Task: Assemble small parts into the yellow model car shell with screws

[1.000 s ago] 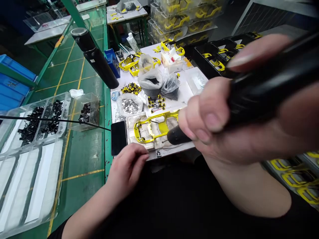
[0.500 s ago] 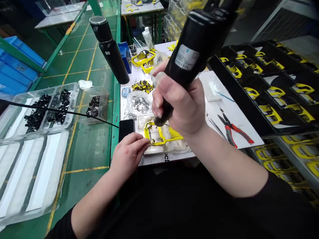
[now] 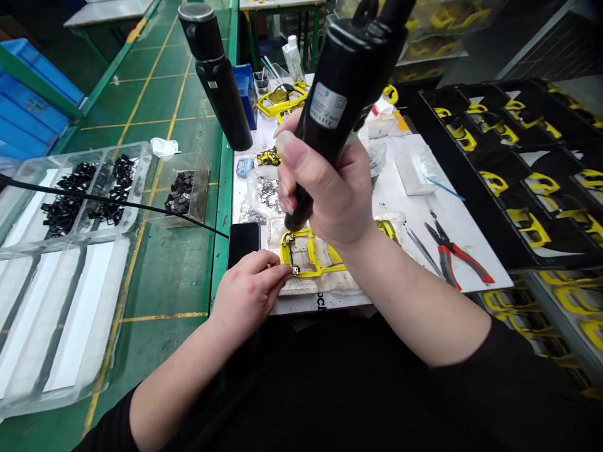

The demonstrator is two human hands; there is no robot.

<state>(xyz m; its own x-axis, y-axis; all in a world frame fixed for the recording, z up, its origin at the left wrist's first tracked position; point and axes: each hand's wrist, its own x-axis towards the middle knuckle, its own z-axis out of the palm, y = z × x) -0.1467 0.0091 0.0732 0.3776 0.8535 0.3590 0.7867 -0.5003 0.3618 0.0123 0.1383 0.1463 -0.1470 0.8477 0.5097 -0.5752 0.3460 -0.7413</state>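
My right hand (image 3: 327, 182) is wrapped around a black electric screwdriver (image 3: 336, 88) with a white label, its narrow end pointing down. That lower end is over the upper left corner of a yellow plastic frame (image 3: 311, 251), which lies on a pale, stained block (image 3: 282, 287). The bit itself cannot be made out. At the frame's lower left corner, the thumb and fingers of my left hand (image 3: 254, 285) are pinched together beside a small metal piece (image 3: 296, 270). A dark strip runs along the frame's left side, between its two corners.
A phone (image 3: 244, 242) lies beside my left hand. Behind are a bag of small metal parts (image 3: 268, 191) and a black bottle (image 3: 219, 81). Red-handled pliers (image 3: 455, 254) lie to the right. Trays of black parts (image 3: 70, 194) are at left, yellow frames (image 3: 527, 226) at right.
The whole view has shifted slightly. My right hand has brought the screwdriver's lower end left, over the frame's upper left corner. My left hand keeps its pinch at the lower left corner.
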